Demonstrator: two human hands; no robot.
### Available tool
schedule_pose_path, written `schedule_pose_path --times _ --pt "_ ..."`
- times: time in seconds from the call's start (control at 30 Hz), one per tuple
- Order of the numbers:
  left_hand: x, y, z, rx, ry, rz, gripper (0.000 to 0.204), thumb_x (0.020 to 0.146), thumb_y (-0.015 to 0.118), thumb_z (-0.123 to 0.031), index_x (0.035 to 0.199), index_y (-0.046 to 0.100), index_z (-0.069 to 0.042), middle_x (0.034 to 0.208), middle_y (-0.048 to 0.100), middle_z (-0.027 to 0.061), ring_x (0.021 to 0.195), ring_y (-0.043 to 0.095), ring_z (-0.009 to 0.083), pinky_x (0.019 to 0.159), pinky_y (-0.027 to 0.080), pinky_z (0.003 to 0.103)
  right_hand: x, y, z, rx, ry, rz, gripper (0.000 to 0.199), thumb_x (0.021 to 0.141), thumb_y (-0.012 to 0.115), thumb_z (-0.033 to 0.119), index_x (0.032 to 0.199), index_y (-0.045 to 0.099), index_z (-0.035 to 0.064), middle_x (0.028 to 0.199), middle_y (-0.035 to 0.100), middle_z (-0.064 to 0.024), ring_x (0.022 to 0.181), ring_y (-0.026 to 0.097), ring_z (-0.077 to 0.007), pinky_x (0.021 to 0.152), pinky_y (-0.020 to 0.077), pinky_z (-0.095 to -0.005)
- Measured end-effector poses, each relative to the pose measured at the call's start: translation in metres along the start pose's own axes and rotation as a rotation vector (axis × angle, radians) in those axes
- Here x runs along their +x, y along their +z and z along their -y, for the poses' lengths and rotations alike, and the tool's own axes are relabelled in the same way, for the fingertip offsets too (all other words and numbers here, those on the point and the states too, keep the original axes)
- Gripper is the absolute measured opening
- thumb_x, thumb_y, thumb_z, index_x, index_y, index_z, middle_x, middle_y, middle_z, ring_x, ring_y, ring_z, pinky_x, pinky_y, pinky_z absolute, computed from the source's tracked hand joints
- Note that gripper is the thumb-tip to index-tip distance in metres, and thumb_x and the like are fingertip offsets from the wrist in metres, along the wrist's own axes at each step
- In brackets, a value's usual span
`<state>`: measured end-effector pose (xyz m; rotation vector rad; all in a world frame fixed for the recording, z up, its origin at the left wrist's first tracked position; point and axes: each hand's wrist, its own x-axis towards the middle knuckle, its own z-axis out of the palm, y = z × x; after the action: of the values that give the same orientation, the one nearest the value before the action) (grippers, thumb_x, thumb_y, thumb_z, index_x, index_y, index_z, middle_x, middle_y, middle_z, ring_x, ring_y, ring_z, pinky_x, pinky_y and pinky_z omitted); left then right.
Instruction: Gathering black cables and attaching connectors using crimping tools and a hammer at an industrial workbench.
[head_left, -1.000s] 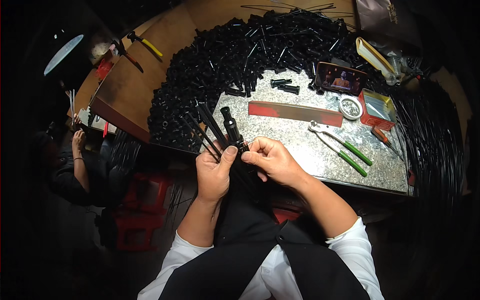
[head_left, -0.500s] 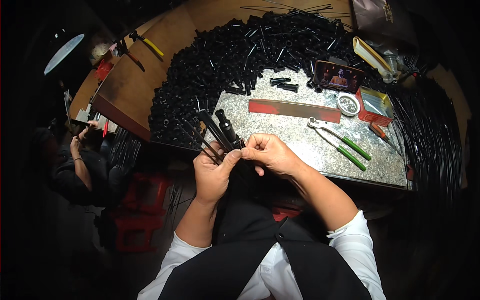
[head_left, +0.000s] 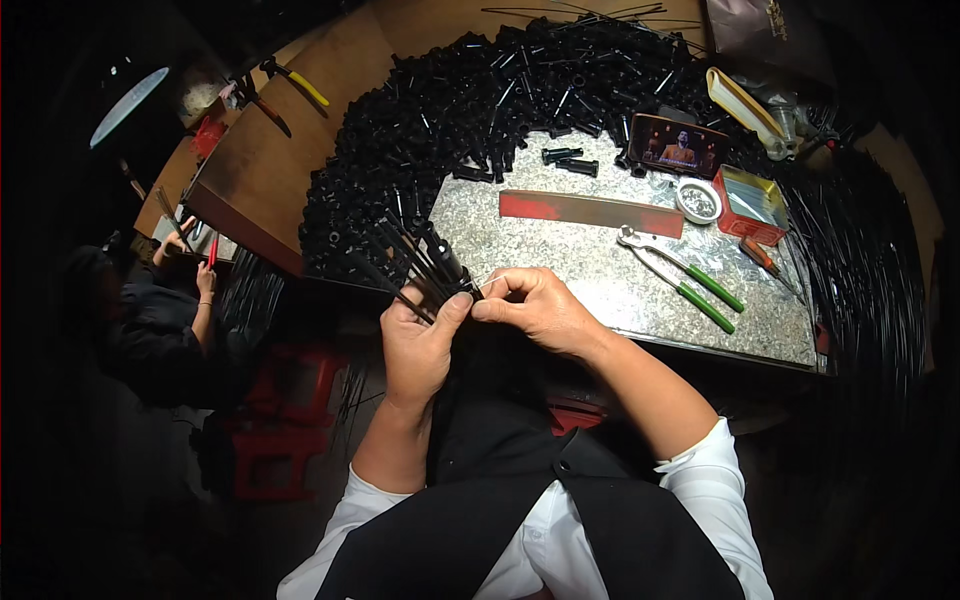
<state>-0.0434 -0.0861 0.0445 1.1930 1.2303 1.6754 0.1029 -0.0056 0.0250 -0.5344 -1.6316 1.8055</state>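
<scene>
My left hand (head_left: 418,345) is closed around a bundle of thin black rods (head_left: 402,250) that fan up and to the left. A black tubular part (head_left: 448,262) stands tilted among them, its lower end close to my thumb. My right hand (head_left: 540,312) is closed in a pinch against the base of this part, fingertips nearly touching my left thumb. A fine pale strand, perhaps wire, shows at the right fingertips. What lies between the fingers is mostly hidden.
Black tubular parts form a big heap (head_left: 450,110) behind a speckled board (head_left: 590,270). On the board lie green-handled pliers (head_left: 690,285), a red-marked bar (head_left: 590,212), a white dish (head_left: 698,202), a tin (head_left: 752,205) and a screwdriver (head_left: 768,262). A phone (head_left: 680,146) stands behind. Co-worker's hand (head_left: 206,282) at left.
My hands have shifted slightly left, and the rods and tubular part lean differently. The pale strand now shows at my right fingertips. At left, the co-worker's hands have moved.
</scene>
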Motion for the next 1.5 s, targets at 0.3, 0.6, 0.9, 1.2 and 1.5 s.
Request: schedule_pose_path --times 0.3,0.6,0.9,1.2,1.5 --pt "0.002 -0.005 -0.001 0.045 0.018 0.031 0.030 0.084 0.063 0.001 0.113 0.057 0.005 0.098 0.065 0.0103 0.088 0.062 0.0151 0.084 0.049 0.028 0.006 -0.004 -0.010 0.079 0.027 0.010 0.022 0.080 0.074 0.021 0.070 0.062 0.0046 0.069 0.059 0.0015 0.064 0.050 -0.0056 0.058 0.0400 -0.0214" --pt "0.007 -0.017 -0.001 -0.082 -0.001 0.213 0.029 0.085 0.063 0.000 0.114 0.058 0.005 0.103 0.065 0.0100 0.093 0.061 0.0151 0.088 0.048 0.029 0.005 0.000 -0.003 0.106 -0.010 0.040 0.027 0.079 0.075 0.020 0.065 0.058 0.0039 0.080 0.060 -0.0048 0.072 0.055 -0.0102 0.064 0.0446 -0.0253" --pt "-0.004 0.025 0.027 0.147 0.308 -0.210 0.049 0.089 0.057 -0.004 0.131 0.035 0.006 0.108 0.056 0.0118 0.096 0.055 0.0142 0.087 0.044 0.027 0.018 0.029 -0.017 -0.174 -0.254 -0.296 0.024 0.077 0.072 0.009 0.065 0.054 0.0000 0.084 0.059 -0.0082 0.077 0.057 -0.0162 0.069 0.0465 -0.0288" --pt "0.005 0.001 -0.002 0.087 0.061 -0.056 0.030 0.086 0.053 0.004 0.113 0.040 0.004 0.092 0.048 0.0044 0.082 0.047 0.0084 0.073 0.043 0.023 0.000 0.039 -0.008 -0.299 -0.394 -0.268 0.012 0.080 0.065 0.002 0.074 0.056 -0.0027 0.089 0.058 -0.0118 0.082 0.057 -0.0213 0.073 0.0467 -0.0306" --pt "0.001 -0.009 0.002 0.161 0.097 0.057 0.025 0.086 0.054 0.006 0.107 0.042 -0.002 0.093 0.048 0.0032 0.085 0.049 0.0083 0.078 0.042 0.022 0.003 0.027 -0.018 -0.098 -0.157 -0.108 0.013 0.085 0.067 0.008 0.079 0.058 -0.0001 0.095 0.059 -0.0058 0.085 0.056 -0.0112 0.077 0.0460 -0.0250"
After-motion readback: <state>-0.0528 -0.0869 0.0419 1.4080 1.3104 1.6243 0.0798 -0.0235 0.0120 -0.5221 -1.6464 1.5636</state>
